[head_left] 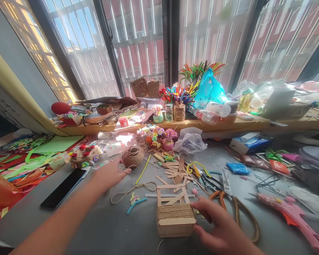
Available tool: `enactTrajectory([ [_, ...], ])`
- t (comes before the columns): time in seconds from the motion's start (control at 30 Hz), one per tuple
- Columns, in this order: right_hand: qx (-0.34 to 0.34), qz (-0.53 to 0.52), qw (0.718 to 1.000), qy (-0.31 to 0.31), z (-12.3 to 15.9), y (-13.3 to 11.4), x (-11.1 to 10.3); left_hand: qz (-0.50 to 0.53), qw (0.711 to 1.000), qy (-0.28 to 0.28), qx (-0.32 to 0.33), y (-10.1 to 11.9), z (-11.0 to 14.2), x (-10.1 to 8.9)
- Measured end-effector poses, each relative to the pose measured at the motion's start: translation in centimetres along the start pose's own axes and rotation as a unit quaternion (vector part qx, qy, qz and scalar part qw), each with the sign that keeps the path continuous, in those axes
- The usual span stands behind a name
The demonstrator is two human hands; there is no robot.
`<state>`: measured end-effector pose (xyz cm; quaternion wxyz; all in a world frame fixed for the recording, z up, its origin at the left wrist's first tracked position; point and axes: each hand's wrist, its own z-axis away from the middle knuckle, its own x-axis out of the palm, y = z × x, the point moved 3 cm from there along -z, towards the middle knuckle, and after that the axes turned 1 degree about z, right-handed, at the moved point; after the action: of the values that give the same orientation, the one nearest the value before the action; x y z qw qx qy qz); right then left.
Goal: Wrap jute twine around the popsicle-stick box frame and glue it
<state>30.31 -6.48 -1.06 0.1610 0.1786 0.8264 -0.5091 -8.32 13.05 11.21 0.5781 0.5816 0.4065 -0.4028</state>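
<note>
My left hand (108,177) reaches out at the left of a ball of brown twine (133,157), its visible fingers apart and holding nothing. Some of those fingers are hidden behind the hand. A loose strand of twine (122,194) curls over the grey table below the ball. My right hand (216,225) grips the right side of a small popsicle-stick chair (176,232) with its thumb and fingers. Rows of twine wrap the middle of this chair, and bare sticks form a crossed back at its far side.
Loose popsicle sticks (174,170) lie beyond the chair. Scissors (227,184), pliers (210,180) and a pink glue gun (292,216) are at the right. A phone (63,187) lies at the left, near a flower-trimmed twine basket (85,156). Jars and a blue bag (210,90) line the windowsill.
</note>
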Motion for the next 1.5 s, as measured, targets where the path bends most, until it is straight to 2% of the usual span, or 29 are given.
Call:
enactTrajectory([
  [0.13, -0.008, 0.003, 1.0, 0.004, 0.0, -0.1, -0.1, -0.1, 0.991, -0.074, -0.049, -1.5, -1.1, 2.5],
  [0.27, -0.013, 0.01, 1.0, 0.005, 0.0, -0.1, -0.1, -0.123, 0.986, -0.099, -0.061, -2.5, -2.0, 3.2],
  [0.4, -0.011, 0.003, 1.0, 0.012, 0.2, 0.4, 0.1, -0.076, 0.991, -0.102, -0.048, -2.7, -2.3, 3.3],
  [0.57, -0.007, -0.015, 1.0, 0.009, 0.3, 0.6, 0.4, 0.085, 0.992, -0.089, 0.001, -1.3, -2.6, 2.9],
  [0.63, -0.006, -0.014, 1.0, 0.008, 0.3, 0.6, 0.4, 0.168, 0.984, -0.065, 0.006, -0.5, -2.9, 2.2],
  [0.73, -0.007, -0.012, 1.0, 0.012, 0.4, 0.8, 0.5, 0.29, 0.957, 0.0, 0.014, 1.0, -3.3, 0.6],
  [0.87, -0.013, -0.012, 1.0, 0.015, 0.4, 1.3, 0.6, 0.414, 0.903, 0.105, 0.052, 3.1, -2.4, -2.8],
  [0.97, -0.037, -0.014, 0.999, 0.023, 0.0, 1.1, 0.3, 0.454, 0.871, 0.167, 0.092, 4.4, -0.8, -5.9],
  [1.03, -0.05, -0.013, 0.998, 0.021, -0.3, 0.6, 0.1, 0.443, 0.868, 0.195, 0.113, 4.9, 0.0, -7.7],
  [1.13, -0.055, -0.008, 0.998, 0.021, -0.7, -0.1, -0.1, 0.367, 0.902, 0.199, 0.114, 5.1, 0.1, -8.9],
  [1.2, -0.058, -0.009, 0.998, 0.031, -0.7, -0.3, -0.2, 0.28, 0.941, 0.167, 0.092, 4.6, -0.4, -8.4],
  [1.3, -0.059, -0.004, 0.998, 0.023, -0.6, -0.4, -0.1, 0.123, 0.99, 0.063, 0.036, 3.0, -1.4, -5.5],
  [1.4, -0.058, 0.004, 0.998, 0.007, -0.7, -0.5, -0.1, -0.001, 0.999, -0.044, -0.021, 1.2, -1.7, -1.8],
  [1.5, -0.061, 0.0, 0.998, 0.014, -0.7, -0.5, -0.2, -0.072, 0.992, -0.1, -0.035, 0.0, -1.4, 0.9],
])
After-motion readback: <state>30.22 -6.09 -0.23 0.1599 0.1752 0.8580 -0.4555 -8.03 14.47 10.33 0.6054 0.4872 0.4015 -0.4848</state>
